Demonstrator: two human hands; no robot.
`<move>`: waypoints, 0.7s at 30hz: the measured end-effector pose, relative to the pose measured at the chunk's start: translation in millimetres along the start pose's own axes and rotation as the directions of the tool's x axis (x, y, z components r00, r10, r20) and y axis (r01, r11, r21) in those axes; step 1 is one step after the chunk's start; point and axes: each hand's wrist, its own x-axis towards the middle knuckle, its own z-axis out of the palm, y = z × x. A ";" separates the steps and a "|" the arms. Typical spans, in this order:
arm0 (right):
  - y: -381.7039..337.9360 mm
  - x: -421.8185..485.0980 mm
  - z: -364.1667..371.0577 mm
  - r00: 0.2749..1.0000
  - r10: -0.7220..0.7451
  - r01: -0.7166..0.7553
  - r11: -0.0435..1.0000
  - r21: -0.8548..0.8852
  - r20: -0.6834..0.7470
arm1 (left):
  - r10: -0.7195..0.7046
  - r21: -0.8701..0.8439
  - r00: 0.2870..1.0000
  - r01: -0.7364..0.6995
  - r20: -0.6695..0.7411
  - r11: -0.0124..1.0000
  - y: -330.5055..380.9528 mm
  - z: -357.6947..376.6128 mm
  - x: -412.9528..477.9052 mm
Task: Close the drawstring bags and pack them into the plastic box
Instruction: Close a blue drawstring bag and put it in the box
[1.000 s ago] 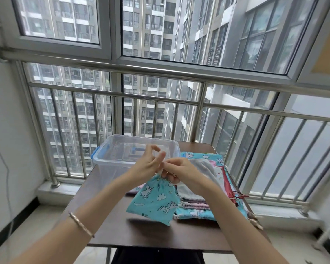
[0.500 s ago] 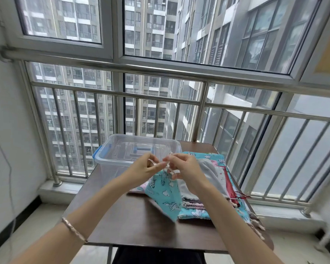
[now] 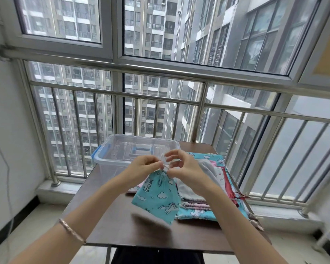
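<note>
Both grips pinched tight: left hand [image 3: 147,166] and right hand [image 3: 186,169] hold the neck of the turquoise unicorn-print cloth drawstring bag [image 3: 156,197], which hangs just below them over the dark table [image 3: 122,227]. Its mouth is cinched narrower than half a second ago. The clear plastic box [image 3: 111,159] beyond the grip shows no bags yet, and the stacked cloth bags [image 3: 196,208] to its right wait.

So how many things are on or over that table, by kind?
Clear plastic box with blue latches: 1
Teal cloud-print drawstring bag, pinched at its neck by left hand and right hand: 1
Pile of flat fabric bags: 1 (bags inside uncountable)
Total: 3
</note>
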 end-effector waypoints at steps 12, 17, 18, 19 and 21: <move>-0.5 1.6 12.1 0.976 -0.219 0.175 0.804 -0.569 -0.010 | -0.021 0.133 0.986 -0.001 0.164 0.991 -2.1 -8.9 0.4; -1.0 -0.3 13.1 0.975 -0.221 0.182 0.825 -0.535 -0.009 | -0.020 0.207 0.984 -0.018 0.176 0.978 3.1 -8.2 -1.5; -0.7 0.2 13.2 0.975 -0.224 0.191 0.821 -0.538 0.004 | -0.022 0.202 0.983 -0.015 0.180 0.979 3.8 -8.3 -1.1; 0.1 1.1 13.0 0.974 -0.227 0.197 0.822 -0.534 0.009 | -0.023 0.201 0.983 -0.015 0.182 0.979 5.1 -8.6 -1.1; 0.5 2.1 13.1 0.975 -0.224 0.186 0.833 -0.521 -0.010 | -0.024 0.220 0.983 -0.018 0.183 0.975 7.8 -10.0 -1.1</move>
